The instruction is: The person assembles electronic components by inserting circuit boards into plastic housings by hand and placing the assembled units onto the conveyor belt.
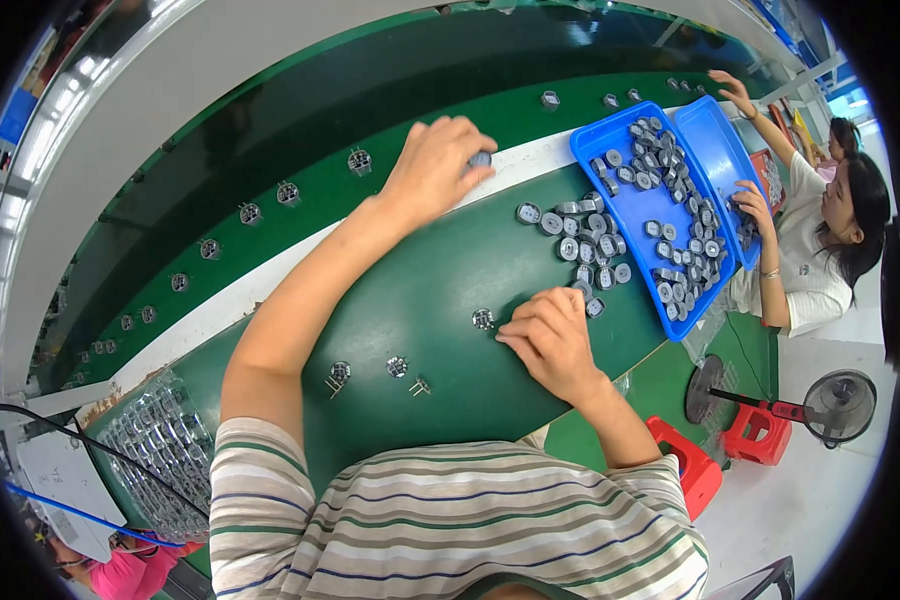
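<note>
My left hand (435, 168) reaches over the white edge strip between the table and the green conveyor, its fingers closed round a small grey round part (481, 159). Over the green tabletop, my right hand (554, 345) has its fingertips pinched together; what they hold, if anything, is too small to make out. Just left of those fingertips lies a small round circuit board (483, 319). Farther left on the table are another round board (397, 367), a board with metal prongs (340, 371) and a loose set of prongs (420, 386).
Several grey round housings (568, 248) lie beside a blue tray (625, 205) full of more. On the conveyor (310, 220) sit spaced-out assemblies (288, 193). Clear plastic trays (160, 450) are stacked at the left. A co-worker (810, 230) reaches over a second blue tray (715, 135) at the right.
</note>
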A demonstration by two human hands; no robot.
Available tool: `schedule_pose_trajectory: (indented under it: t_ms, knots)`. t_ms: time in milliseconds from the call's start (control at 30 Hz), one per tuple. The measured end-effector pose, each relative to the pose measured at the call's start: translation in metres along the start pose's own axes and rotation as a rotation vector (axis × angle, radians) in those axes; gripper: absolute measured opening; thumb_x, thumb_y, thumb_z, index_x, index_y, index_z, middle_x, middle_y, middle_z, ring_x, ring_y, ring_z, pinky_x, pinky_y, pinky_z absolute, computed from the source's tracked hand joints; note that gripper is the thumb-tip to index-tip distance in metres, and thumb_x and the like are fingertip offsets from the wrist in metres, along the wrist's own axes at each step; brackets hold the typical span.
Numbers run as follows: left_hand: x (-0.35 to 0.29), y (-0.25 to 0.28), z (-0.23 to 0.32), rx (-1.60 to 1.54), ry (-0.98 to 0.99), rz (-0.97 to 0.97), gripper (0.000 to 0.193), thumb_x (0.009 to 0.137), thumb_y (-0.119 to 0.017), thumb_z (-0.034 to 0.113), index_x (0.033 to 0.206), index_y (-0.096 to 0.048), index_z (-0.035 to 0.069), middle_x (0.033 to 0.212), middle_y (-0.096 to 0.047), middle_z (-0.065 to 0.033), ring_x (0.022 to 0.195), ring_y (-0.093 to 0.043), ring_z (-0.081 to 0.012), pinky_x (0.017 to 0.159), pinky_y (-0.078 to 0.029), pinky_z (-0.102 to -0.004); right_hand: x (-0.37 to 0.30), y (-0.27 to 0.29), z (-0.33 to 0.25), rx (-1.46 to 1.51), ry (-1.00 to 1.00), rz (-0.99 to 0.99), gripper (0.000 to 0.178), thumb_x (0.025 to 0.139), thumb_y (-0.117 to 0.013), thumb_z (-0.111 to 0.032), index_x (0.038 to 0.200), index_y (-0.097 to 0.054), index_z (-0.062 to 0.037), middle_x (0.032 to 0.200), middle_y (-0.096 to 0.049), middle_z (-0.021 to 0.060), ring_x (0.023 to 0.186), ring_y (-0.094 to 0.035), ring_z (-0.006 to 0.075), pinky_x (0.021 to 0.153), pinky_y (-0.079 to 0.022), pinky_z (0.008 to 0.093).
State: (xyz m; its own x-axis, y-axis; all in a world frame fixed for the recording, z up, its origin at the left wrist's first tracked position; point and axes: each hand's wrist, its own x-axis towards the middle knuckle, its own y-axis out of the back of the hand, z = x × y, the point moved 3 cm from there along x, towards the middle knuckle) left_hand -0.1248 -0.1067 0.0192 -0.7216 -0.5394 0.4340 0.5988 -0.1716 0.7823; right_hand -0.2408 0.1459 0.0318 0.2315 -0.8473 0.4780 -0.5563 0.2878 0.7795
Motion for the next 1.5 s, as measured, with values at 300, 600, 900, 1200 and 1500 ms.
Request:
schedule_pose_trajectory:
  t_ms: [300, 600, 900, 1200, 1500]
  knots:
    - [-0.109, 0.034, 0.043, -0.138, 0.014, -0.234, 0.045, 0.086, -0.086, 0.026, 0.125, -0.069, 0.009, 0.111, -0.067, -0.0056, 0.106, -0.061, -0.0261, 0.096, -0.039, -0.0413, 0.019, -0.02, -0.005, 0.068, -0.054, -0.136, 0.029, 0.079, -0.09, -0.022, 0.098, -0.072, -0.0108, 0.091, -0.064, 0.0023, 0.09, -0.06, 0.0245, 0.087, -0.04, 0.0422]
    - [-0.125, 0.04, 0.037, -0.196, 0.102, -0.187, 0.05, 0.082, -0.09, 0.025, 0.124, -0.066, 0.011, 0.122, -0.06, -0.0078, 0.118, -0.055, -0.0277, 0.099, -0.038, -0.0423, 0.043, -0.001, -0.005, 0.073, 0.006, -0.276, 0.023, 0.081, -0.077, 0.001, 0.098, -0.073, -0.0137, 0.102, -0.062, 0.0015, 0.1, -0.058, 0.0235, 0.092, -0.037, 0.0443]
    - [-0.129, 0.035, 0.032, -0.231, 0.133, -0.228, 0.037, 0.083, -0.088, 0.02, 0.114, -0.07, 0.014, 0.117, -0.059, -0.0042, 0.114, -0.055, -0.0246, 0.098, -0.036, -0.0419, 0.052, -0.006, 0.013, 0.155, 0.08, -0.472, 0.023, 0.08, -0.073, 0.002, 0.097, -0.078, -0.0123, 0.095, -0.063, 0.0004, 0.099, -0.059, 0.0213, 0.088, -0.039, 0.0394]
    - [-0.13, 0.033, 0.032, -0.245, 0.141, -0.192, 0.035, 0.08, -0.091, 0.022, 0.109, -0.072, 0.013, 0.114, -0.06, -0.0036, 0.112, -0.056, -0.0242, 0.098, -0.036, -0.0414, 0.066, -0.027, 0.026, 0.277, -0.189, -0.26, 0.015, 0.081, -0.086, -0.014, 0.091, -0.075, -0.0095, 0.092, -0.067, 0.0007, 0.096, -0.06, 0.0214, 0.089, -0.04, 0.0387]
    - [-0.131, 0.03, 0.029, -0.25, 0.141, -0.17, 0.039, 0.078, -0.092, 0.027, 0.106, -0.071, 0.011, 0.113, -0.06, -0.0027, 0.111, -0.056, -0.0236, 0.096, -0.036, -0.0418, 0.082, -0.061, 0.031, 0.291, -0.313, -0.169, 0.017, 0.083, -0.088, -0.01, 0.093, -0.074, -0.0077, 0.097, -0.071, 0.0007, 0.097, -0.062, 0.0208, 0.091, -0.04, 0.0381]
